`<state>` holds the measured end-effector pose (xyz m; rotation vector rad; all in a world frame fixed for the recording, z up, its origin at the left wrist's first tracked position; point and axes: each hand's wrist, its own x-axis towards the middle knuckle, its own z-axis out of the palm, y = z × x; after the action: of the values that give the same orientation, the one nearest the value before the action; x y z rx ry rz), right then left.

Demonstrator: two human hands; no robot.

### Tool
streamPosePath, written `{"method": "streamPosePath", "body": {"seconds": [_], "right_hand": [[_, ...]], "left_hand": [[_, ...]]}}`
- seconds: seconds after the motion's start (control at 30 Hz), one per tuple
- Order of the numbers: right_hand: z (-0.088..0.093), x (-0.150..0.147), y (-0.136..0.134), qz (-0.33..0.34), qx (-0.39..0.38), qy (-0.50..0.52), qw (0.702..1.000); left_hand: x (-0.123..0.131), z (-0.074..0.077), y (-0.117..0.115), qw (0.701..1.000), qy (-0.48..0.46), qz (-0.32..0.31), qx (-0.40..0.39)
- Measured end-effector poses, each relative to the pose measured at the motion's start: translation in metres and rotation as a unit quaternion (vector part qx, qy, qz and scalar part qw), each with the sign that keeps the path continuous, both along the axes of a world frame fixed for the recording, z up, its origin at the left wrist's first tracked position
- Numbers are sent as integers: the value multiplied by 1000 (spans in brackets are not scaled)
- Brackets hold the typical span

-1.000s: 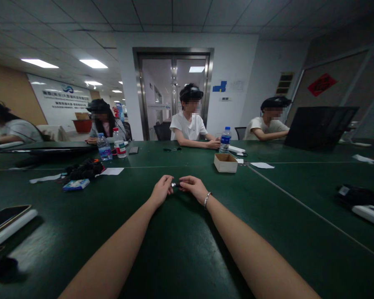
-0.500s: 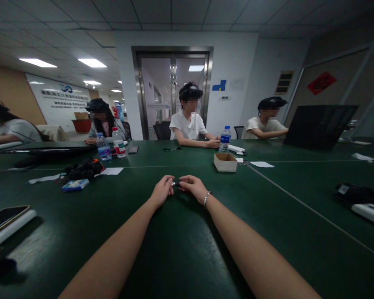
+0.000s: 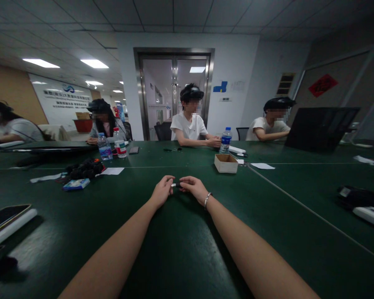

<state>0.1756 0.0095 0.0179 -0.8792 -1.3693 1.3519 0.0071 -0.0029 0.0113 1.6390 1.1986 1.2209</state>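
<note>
Between my two hands, low over the green table (image 3: 118, 232), is a small slim black thing with a silver end (image 3: 175, 185), perhaps a tube; its exact kind is too small to make out. My left hand (image 3: 162, 191) pinches the silver end with thumb and fingers. On the black end, my right hand (image 3: 193, 189) is closed with its fingertips; a silver bracelet (image 3: 207, 200) circles that wrist. Parts of the thing are hidden behind the fingers of both hands.
A small open cardboard box (image 3: 225, 164) stands beyond my right hand, near a blue-capped water bottle (image 3: 226, 140). To the left lie black tangled items (image 3: 84, 169) and a blue-white packet (image 3: 76, 184). A phone (image 3: 8, 218) lies at far left. Several people sit across the table.
My hands stay in nearly the same place and grip. Slightly more of the black part shows between the fingers. The whole view has shifted a little.
</note>
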Motion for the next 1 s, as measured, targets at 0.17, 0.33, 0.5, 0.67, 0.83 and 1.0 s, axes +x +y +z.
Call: {"method": "streamPosePath", "body": {"seconds": [0.17, 0.33, 0.5, 0.67, 0.83, 1.0], "right_hand": [[1, 0, 0, -8, -14, 3, 1000], [1, 0, 0, -3, -6, -6, 1000], [4, -1, -3, -8, -13, -3, 1000], [3, -1, -3, -12, -8, 4, 1000], [1, -1, -1, -7, -9, 7, 1000], [-1, 0, 0, -5, -10, 4, 1000]], "left_hand": [[0, 0, 0, 999, -30, 9, 25], [-1, 1, -1, 1000, 8, 6, -4], [0, -1, -1, 1000, 15, 5, 22], [-1, 1, -2, 999, 32, 1, 3], [-2, 2, -3, 1000, 12, 5, 13], [-2, -1, -1, 999, 31, -2, 3]]}}
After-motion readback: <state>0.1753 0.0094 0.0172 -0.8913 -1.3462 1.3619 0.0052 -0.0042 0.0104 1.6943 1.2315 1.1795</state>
